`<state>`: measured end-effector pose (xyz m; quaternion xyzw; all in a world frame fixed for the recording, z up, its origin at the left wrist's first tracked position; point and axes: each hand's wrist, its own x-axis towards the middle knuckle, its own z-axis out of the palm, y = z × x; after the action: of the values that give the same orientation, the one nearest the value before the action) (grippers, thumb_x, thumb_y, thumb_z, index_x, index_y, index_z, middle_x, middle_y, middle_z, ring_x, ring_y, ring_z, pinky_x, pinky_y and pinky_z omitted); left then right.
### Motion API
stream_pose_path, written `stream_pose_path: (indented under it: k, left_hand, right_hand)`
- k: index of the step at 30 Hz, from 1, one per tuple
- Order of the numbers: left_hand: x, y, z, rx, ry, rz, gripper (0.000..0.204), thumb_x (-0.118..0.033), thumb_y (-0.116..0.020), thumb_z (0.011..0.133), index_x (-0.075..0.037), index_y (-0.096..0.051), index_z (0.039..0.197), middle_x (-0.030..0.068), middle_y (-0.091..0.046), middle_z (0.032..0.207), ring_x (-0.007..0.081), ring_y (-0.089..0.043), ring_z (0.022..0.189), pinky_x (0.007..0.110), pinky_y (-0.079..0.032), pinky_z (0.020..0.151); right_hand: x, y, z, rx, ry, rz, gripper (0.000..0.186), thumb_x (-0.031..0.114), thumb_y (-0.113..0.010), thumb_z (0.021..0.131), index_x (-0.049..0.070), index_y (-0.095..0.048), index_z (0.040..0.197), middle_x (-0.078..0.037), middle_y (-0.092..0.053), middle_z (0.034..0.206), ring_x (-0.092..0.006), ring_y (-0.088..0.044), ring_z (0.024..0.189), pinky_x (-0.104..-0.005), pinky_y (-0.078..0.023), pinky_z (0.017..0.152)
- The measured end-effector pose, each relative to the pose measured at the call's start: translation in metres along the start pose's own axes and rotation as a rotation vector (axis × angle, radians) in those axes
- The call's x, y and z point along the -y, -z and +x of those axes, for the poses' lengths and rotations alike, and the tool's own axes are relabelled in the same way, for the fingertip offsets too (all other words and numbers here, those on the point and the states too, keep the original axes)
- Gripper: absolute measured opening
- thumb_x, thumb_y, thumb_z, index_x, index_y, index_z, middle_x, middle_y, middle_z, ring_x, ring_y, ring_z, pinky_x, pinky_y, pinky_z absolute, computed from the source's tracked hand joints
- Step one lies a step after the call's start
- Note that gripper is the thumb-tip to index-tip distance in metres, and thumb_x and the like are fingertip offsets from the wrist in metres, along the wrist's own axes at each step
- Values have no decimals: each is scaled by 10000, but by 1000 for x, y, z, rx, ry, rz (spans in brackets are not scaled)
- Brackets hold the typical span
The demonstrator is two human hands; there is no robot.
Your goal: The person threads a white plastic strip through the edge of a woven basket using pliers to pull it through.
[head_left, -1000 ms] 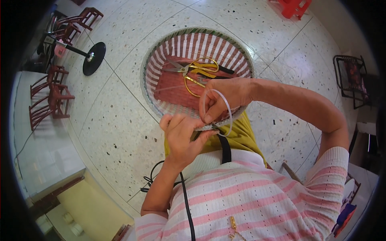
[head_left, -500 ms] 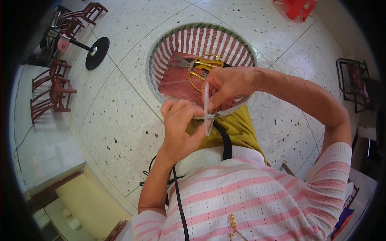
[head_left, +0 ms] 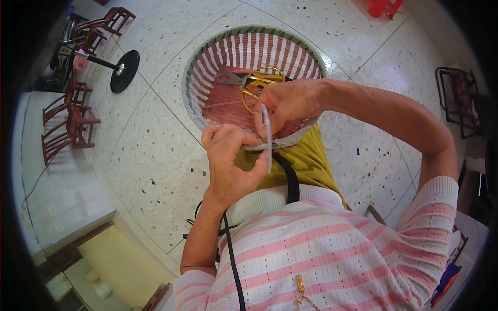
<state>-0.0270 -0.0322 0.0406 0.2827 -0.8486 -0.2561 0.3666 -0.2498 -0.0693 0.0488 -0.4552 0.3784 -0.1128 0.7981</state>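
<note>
A round woven basket [head_left: 196, 67] with red-brown and white stripes and a green band under its rim sits before my lap. Over its near rim, my left hand [head_left: 228, 158] is closed, thumb and forefinger pinched around a pale translucent plastic strip [head_left: 268, 140]. The strip stands nearly on edge and bends at its upper end, beside my right hand [head_left: 285, 103]. That hand curls with the fingers pointing down and pinches the strip's upper part; its fingertips are partly hidden. Inside the basket lie gold-handled scissors [head_left: 267, 76], near my right knuckles.
Thin clear strands [head_left: 358, 145] lie on the speckled tile floor at the right. A round black stand base [head_left: 126, 72] and dark red chairs [head_left: 80, 124] are at the left. A red stool [head_left: 384, 7] is far right; a folding chair [head_left: 459, 101] stands by the wall.
The strip, which crossed itself in a narrow loop near my left fingers, now appears as one curved length. My right hand has shifted slightly left and up with the view; both hands keep their pinch.
</note>
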Motion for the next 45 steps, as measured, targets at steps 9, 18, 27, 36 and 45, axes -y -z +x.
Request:
stream_pose_path:
  k: [9, 18, 27, 36, 45]
  left_hand:
    - [1, -6, 2, -12, -15, 32, 254, -66, -766, 615, -104, -583, 788, 16, -610, 782, 223, -582, 772, 400, -340, 924]
    - [7, -6, -1, -17, -38, 65, 291, -128, -774, 644, -103, -568, 847, 22, -578, 821, 226, -542, 815, 376, -330, 933]
    - [6, -6, 1, -4, -41, 85, 305, -159, -782, 646, -103, -553, 840, 34, -561, 837, 242, -515, 849, 378, -342, 906]
    - [4, -7, 1, -48, -39, 69, 329, -117, -805, 597, -110, -555, 810, 34, -569, 801, 237, -536, 789, 386, -333, 863]
    - [8, -7, -3, -8, -38, 83, 319, -150, -771, 642, -103, -534, 850, 26, -534, 840, 225, -480, 853, 363, -327, 899]
  right_hand:
    - [-4, 1, 3, 13, 17, -47, 105, 41, -750, 843, -1, -706, 928, -25, -710, 843, -69, -619, 718, -207, -482, 627]
    - [2, 4, -3, 24, 19, -135, 196, 180, -779, 857, 8, -720, 933, -19, -699, 806, -53, -586, 683, -210, -444, 582]
    - [-5, 7, 2, -8, 164, -245, 250, 207, -797, 828, -10, -714, 919, -35, -710, 822, -80, -625, 731, -247, -495, 642]
    - [6, -3, -5, -54, 168, -275, 172, 135, -775, 836, -6, -706, 906, -45, -722, 803, -84, -649, 727, -246, -496, 632]
    - [6, 0, -5, -38, 201, -327, 182, 142, -783, 842, -9, -704, 904, -47, -723, 799, -81, -652, 724, -241, -493, 616]
